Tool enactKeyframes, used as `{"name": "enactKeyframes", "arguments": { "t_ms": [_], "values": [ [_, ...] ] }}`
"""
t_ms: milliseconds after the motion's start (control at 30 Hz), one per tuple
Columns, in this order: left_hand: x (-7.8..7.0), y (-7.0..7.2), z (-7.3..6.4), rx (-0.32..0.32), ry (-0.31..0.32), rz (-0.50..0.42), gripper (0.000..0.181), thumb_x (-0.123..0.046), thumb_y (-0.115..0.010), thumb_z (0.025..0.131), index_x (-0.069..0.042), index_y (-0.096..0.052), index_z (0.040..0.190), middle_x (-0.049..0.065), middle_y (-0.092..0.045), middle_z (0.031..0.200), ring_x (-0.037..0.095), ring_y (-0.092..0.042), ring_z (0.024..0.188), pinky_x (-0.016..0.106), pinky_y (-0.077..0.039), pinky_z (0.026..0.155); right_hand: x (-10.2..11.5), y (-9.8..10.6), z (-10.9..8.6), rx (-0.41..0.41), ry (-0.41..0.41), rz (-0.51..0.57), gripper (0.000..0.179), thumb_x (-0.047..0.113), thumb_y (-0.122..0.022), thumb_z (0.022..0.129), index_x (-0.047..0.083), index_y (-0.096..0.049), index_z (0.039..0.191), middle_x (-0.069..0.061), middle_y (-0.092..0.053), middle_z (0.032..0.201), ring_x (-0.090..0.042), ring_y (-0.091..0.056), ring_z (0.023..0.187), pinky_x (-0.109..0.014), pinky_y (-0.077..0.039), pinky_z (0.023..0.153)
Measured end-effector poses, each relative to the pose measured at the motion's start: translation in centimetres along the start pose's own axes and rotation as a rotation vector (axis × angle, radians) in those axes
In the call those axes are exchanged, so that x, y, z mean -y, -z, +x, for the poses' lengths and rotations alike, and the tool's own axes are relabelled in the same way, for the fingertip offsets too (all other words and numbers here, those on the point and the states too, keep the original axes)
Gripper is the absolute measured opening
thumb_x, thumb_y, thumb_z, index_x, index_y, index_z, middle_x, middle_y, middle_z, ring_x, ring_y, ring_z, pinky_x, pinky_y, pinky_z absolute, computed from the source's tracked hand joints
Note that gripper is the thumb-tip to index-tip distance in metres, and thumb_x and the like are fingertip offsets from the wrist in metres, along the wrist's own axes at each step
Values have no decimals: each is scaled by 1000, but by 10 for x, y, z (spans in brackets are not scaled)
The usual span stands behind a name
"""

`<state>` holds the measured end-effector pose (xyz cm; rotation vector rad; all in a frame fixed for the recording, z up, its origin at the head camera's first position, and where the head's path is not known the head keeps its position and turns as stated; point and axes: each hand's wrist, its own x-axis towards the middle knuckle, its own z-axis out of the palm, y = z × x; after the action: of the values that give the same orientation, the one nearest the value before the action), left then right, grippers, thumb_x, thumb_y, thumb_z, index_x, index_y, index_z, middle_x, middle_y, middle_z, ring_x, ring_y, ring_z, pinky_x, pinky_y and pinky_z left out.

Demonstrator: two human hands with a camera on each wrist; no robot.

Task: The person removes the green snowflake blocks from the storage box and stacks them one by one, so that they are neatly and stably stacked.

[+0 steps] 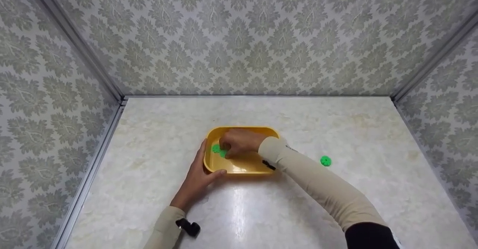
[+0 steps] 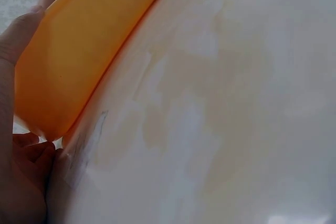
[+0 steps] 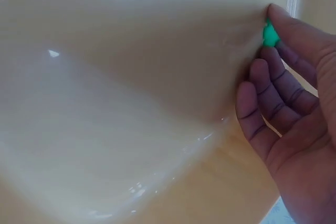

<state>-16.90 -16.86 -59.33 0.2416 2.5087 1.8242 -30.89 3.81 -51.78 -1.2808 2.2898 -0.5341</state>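
Note:
A yellow plastic bin (image 1: pixel 257 163) stands in the middle of the table. My left hand (image 1: pixel 198 172) grips its left end, thumb over the near rim and fingers along the left wall. In the left wrist view, the bin's orange-looking outer wall (image 2: pixel 79 51) lies beside the left hand (image 2: pixel 23 177). My right hand (image 1: pixel 239 142) reaches down inside the bin. Between its thumb and fingertips it pinches a green plastic flower-shaped disc (image 3: pixel 270 34), partly hidden by the fingers. Another green flower-shaped disc (image 1: pixel 216 148) rests in the bin, at the left end.
A further green notched disc (image 1: pixel 326 161) lies on the table to the right of the bin. The pale marbled tabletop (image 1: pixel 157 129) is bounded by patterned walls (image 1: pixel 239 40) at the back and sides. Black straps or clips show at both wrists.

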Motion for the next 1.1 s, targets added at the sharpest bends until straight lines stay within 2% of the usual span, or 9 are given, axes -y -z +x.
{"name": "enactKeyframes", "arguments": {
  "t_ms": [167, 333, 433, 633, 733, 867, 967, 1100],
  "values": [
    [1, 1, -2, -2, 2, -8, 119, -35, -91, 93, -33, -8, 179, -2, -20, 182, 21, -33, 161, 50, -32, 129, 2, -2, 2, 2, 7, -25, 4, 9, -80, 93, 9, -77, 96, 4, -60, 77, -12, -48, 68, -27, -40, 64],
    [0, 0, -3, -4, 6, -19, 119, -33, -92, 93, -34, -9, 179, -2, -21, 182, 21, -36, 159, 50, -33, 128, 4, 0, 2, 9, 26, -84, 8, 15, -79, 97, 7, -79, 100, 5, -57, 74, -11, -44, 65, -27, -38, 63],
    [-1, 0, -3, -5, 11, -13, 119, -34, -91, 94, -34, -8, 179, -3, -19, 182, 20, -32, 161, 49, -31, 129, 4, 3, 0, 19, 42, -60, 10, 13, -80, 97, 5, -79, 102, 4, -57, 77, -12, -45, 66, -27, -39, 65],
    [-1, 1, -2, -5, 15, -19, 119, -34, -91, 94, -34, -7, 179, -3, -18, 183, 20, -31, 162, 49, -31, 130, 2, 6, -7, 54, 66, -32, 14, 6, -83, 95, 6, -83, 109, 3, -69, 89, -11, -51, 73, -25, -43, 69],
    [-1, 1, -2, -4, 21, -13, 119, -35, -91, 94, -35, -7, 179, -3, -19, 182, 20, -31, 162, 48, -31, 129, 2, 7, -8, 79, 83, -42, 13, 4, -84, 94, 6, -82, 107, 1, -65, 83, -11, -47, 71, -26, -40, 67],
    [-1, 1, -1, -5, 27, -1, 118, -36, -90, 95, -34, -7, 179, -3, -18, 183, 21, -29, 163, 49, -28, 131, 2, 7, -7, 89, 114, -45, 14, 1, -84, 94, 6, -84, 107, 0, -72, 86, -11, -51, 71, -24, -47, 69],
    [-2, 0, -1, -2, 33, 5, 119, -37, -90, 94, -33, -7, 179, -2, -18, 183, 21, -29, 163, 49, -28, 131, 3, 7, -7, 85, 129, -52, 17, 2, -85, 95, 5, -86, 112, -4, -82, 102, -11, -63, 80, -26, -58, 80],
    [-3, 0, -1, 0, 45, 11, 119, -38, -90, 94, -33, -7, 179, -3, -19, 183, 20, -30, 162, 48, -28, 131, 6, 6, -7, 89, 117, -62, 17, 5, -86, 96, 5, -85, 113, -6, -83, 107, -13, -68, 86, -28, -60, 84]
  ]
}}
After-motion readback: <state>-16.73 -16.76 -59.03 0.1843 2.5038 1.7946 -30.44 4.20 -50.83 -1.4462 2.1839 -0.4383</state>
